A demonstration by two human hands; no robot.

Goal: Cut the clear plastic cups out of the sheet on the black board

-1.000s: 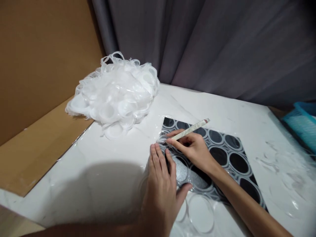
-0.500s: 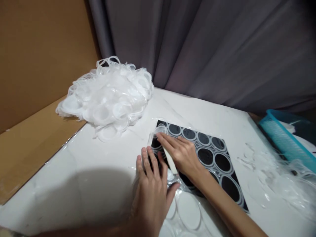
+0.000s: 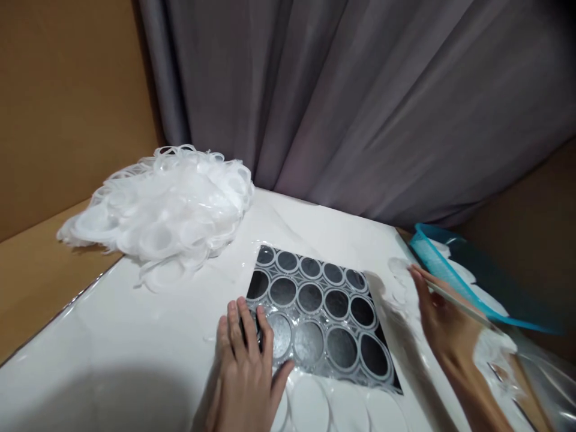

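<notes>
A white tabletop (image 3: pixel 148 342) is filling the lower frame, a heap of plastic rings (image 3: pixel 157 210) lying at centre left. At lower centre the dark sheet of circles (image 3: pixel 321 318) is lying flat, the left hand (image 3: pixel 245 375) pressing its near corner, fingers spread. The right hand (image 3: pixel 443 327) has swung off the sheet toward the blue basket (image 3: pixel 472 279) at right, fingers pinching a thin stick (image 3: pixel 459 303) and a clear disc (image 3: pixel 398 266), apparently a freed piece.

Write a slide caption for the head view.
Left hand flat on the circle-cut sheet; right hand holds a thin tool beside the blue basket.
</notes>
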